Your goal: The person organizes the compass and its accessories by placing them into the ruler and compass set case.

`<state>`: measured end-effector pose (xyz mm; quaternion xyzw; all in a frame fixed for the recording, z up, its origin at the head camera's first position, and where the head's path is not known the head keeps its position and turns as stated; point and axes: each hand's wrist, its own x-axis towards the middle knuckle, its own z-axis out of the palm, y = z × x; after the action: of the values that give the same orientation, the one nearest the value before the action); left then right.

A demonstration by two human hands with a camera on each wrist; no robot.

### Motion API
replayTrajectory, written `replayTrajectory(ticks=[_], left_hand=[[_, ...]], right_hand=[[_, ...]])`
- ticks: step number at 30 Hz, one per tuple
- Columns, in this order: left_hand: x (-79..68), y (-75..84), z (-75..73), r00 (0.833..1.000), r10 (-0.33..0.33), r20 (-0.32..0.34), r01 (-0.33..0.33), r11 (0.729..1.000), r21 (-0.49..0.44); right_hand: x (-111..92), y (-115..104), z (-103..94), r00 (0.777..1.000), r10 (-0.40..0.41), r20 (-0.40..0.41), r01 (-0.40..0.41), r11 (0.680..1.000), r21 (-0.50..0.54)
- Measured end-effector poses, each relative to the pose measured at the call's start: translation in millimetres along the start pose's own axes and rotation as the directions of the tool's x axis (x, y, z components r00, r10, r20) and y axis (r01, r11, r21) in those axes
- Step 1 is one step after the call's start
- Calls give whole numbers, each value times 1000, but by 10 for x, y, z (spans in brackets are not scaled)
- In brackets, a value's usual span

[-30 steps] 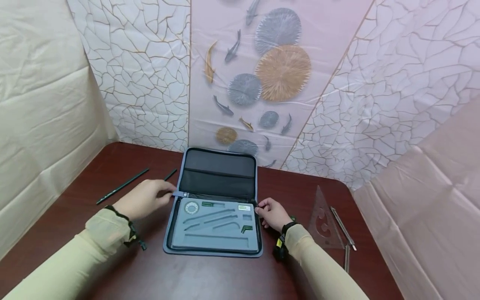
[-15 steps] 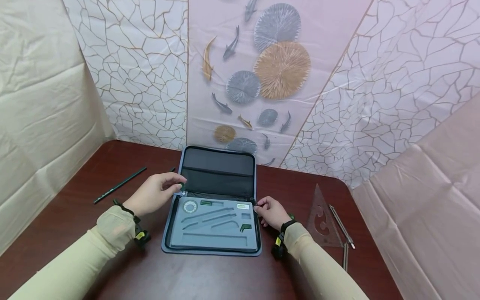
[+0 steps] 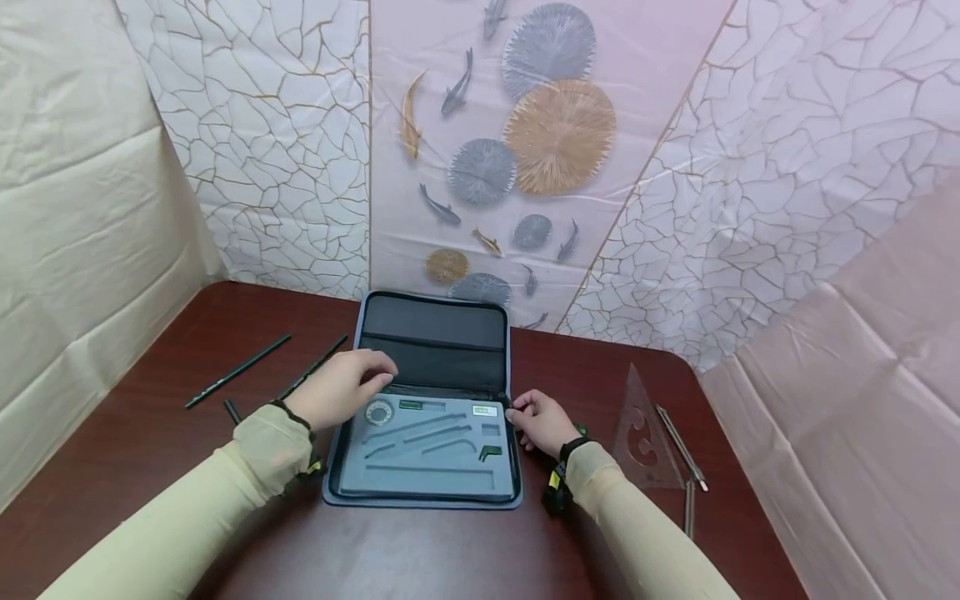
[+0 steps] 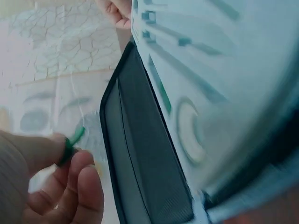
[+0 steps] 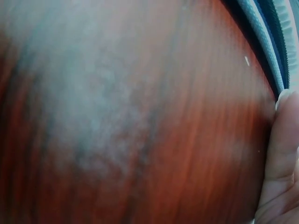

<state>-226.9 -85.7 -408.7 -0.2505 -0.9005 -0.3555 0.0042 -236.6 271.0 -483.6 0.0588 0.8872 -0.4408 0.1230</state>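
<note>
A blue zip case [image 3: 327, 492] lies open on the table, its black-lined lid [image 3: 435, 321] raised at the back. The grey insert [image 3: 431, 479] has shaped slots. Set in it are a round white ring [image 3: 378, 412], a green block [image 3: 410, 404], a white block [image 3: 484, 410] and a green L-shaped piece [image 3: 491, 452]. My left hand [image 3: 345, 387] hovers over the case's back left corner. Between its thumb and forefinger it pinches a small green piece [image 4: 70, 148], mostly covered by the fingers. My right hand [image 3: 543, 423] holds the case's right edge near the hinge, thumb at the zip.
On the left lie a green pencil [image 3: 238, 371] and a second one [image 3: 326, 358], partly behind my left hand. A short dark stick [image 3: 232, 409] shows by the left sleeve. At right are a clear set square [image 3: 652, 467], a metal compass [image 3: 681, 446] and another slim metal tool [image 3: 688, 508].
My left hand has moved right from the case's left edge to above its back left corner, carrying the small green piece. The right hand stays at the case's edge.
</note>
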Motion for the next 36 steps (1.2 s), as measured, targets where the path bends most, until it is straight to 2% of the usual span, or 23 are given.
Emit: replayTrajectory(ticks=[4,8,14,18,23,27,30,33,36], left_hand=[[149,123,103,998,-17,65,16,1000,18],[280,173,276,994,-33,106,29,999,41],[406,246,571,993,-67,95,54,989,136],[417,266,718,995,-78,58,64,973,222],[368,247,779,999,-32,18,26,959,282],[346,261,773,999,-2,50,-13,953,304],[339,286,783,994,33,107,-72,921,384],[305,342,795,984,55,167,-133,855,501],[245,407,803,977,55,204,-165,801,575]], right_hand=[[30,-15,21,1000,-6,9,6,1000,10],[40,-19,27,1000,-5,18,5,1000,3],[34,-19,12,1000,-6,17,6,1000,11],[27,-13,16,1000,-9,20,9,1000,15],[22,-17,15,1000,-9,26,9,1000,12],[15,-35,-4,1000,0,21,0,1000,8],[10,-34,-14,1000,5,23,-5,1000,17],[7,-24,-17,1000,4,27,-5,1000,26],[10,0,-25,1000,-4,18,4,1000,25]])
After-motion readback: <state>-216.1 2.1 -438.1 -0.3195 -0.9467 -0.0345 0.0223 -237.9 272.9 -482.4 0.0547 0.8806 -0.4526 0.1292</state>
